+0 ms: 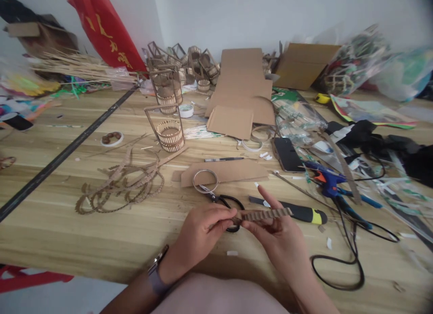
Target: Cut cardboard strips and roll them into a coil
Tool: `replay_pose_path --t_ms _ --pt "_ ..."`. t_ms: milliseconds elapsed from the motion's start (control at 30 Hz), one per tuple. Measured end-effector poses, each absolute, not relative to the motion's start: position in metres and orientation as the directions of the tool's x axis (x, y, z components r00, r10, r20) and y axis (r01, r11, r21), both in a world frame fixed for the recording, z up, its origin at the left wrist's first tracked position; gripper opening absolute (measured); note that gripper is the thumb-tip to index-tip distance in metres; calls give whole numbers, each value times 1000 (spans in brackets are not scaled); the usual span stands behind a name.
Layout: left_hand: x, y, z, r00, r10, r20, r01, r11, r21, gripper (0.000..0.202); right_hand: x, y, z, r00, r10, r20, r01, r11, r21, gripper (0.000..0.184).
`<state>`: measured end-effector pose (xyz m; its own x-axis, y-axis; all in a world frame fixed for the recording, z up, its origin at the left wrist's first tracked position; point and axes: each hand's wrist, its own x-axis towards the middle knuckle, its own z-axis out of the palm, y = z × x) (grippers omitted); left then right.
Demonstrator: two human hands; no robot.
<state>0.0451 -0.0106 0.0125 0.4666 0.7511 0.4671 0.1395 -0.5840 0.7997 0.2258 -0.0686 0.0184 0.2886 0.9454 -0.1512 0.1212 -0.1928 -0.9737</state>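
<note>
My left hand and my right hand together hold a thin notched strip of brown wood just above the table's near edge. The left fingers pinch the strip's left end. The right thumb and fingers grip its middle, and the right index finger sticks up. Black scissors lie on the table directly behind my hands. A metal ring rests on a flat piece of cardboard beyond them.
A utility knife and a blue glue gun with a black cord lie to the right, beside a phone. Curled wooden strips lie at left. Small wooden lanterns, cardboard sheets and bags crowd the back.
</note>
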Motion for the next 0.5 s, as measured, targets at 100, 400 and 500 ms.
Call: replay_pose_path --t_ms 100,400,500 --pt "44 -10 13 517 710 477 169 -631 757 17 227 -70 14 288 955 -77 350 -180 -919 87" --pt "43 -8 24 710 591 383 278 -735 618 26 228 -70 18 78 996 52 583 -3 -813 69" --pt "42 -8 25 717 595 363 279 -722 633 29 228 -71 13 118 991 60 529 -11 -849 69"
